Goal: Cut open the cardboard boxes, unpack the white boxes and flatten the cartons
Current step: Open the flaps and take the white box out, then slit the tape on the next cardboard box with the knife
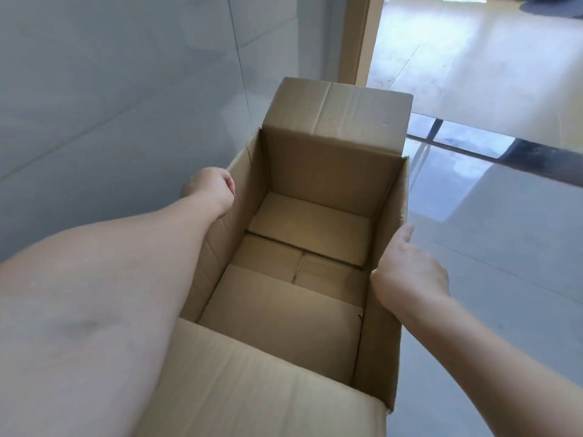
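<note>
An open brown cardboard carton (328,171) is held up in front of me, its mouth toward the camera. Nothing lies inside it; only the folded bottom flaps (303,257) show. The far flap stands up and the near flap hangs toward me. My left hand (211,189) grips the carton's left wall from outside, its fingers hidden behind the cardboard. My right hand (407,266) lies against the outside of the right wall, thumb along the rim; its fingers are hidden. No white boxes are in view.
A grey tiled wall (110,89) rises on the left. A tan door frame (356,39) stands behind the carton, with a bright floor (489,64) beyond it. Glossy floor tiles (504,247) and a dark threshold strip (536,152) lie to the right.
</note>
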### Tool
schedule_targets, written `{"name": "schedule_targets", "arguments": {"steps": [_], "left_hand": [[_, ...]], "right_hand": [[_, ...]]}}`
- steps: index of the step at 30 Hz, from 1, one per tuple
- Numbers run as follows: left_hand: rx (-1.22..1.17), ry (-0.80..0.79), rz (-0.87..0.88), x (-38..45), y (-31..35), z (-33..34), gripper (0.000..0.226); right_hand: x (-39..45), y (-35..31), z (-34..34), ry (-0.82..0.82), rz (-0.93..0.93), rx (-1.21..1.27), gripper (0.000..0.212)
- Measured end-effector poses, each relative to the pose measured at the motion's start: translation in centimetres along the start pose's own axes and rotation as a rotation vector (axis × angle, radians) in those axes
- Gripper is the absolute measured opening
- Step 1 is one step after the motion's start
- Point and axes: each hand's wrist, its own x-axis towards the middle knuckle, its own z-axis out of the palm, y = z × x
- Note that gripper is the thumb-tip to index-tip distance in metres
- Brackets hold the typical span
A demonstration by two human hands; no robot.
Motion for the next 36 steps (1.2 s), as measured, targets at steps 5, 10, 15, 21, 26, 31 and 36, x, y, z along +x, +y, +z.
{"name": "schedule_targets", "arguments": {"steps": [5, 10, 15, 21, 26, 31, 36], "left_hand": [[0.166, 0.062, -0.029, 0.2, -2.7, 0.3, 0.027], [0.181, 0.124, 0.133, -0.6, 0.2, 0.9, 0.028], [0.052, 0.092, 0.349, -3.9, 8.5, 2.6, 0.028], [-0.125, 0.047, 0.698, -11.2, 21.2, 3.9, 0.029], [-0.186, -0.039, 0.87, -20.4, 31.0, 5.4, 0.035], [-0.21, -0.141, 1.054, -31.7, 39.0, 7.6, 0.038], [-0.238, -0.263, 1.269, -44.4, 44.6, 8.7, 0.039]], "right_hand": [[-1.8, -4.1, 2.7, -0.106, -0.068, -0.076, 0.093], [-2.8, -4.9, 3.5, -0.121, -0.16, -0.141, 0.091], [-4.0, -1.0, 2.3, -0.147, -0.35, 0.084, 0.077], [-4.2, 10.2, -0.7, -0.041, -0.26, 0.108, 0.049], [-7.3, 23.2, -3.2, 0.077, -0.055, 0.066, 0.043], [-13.8, 36.6, -6.0, 0.211, 0.19, 0.043, 0.047], [-22.3, 48.9, -8.1, 0.255, 0.463, -0.014, 0.04]]}}
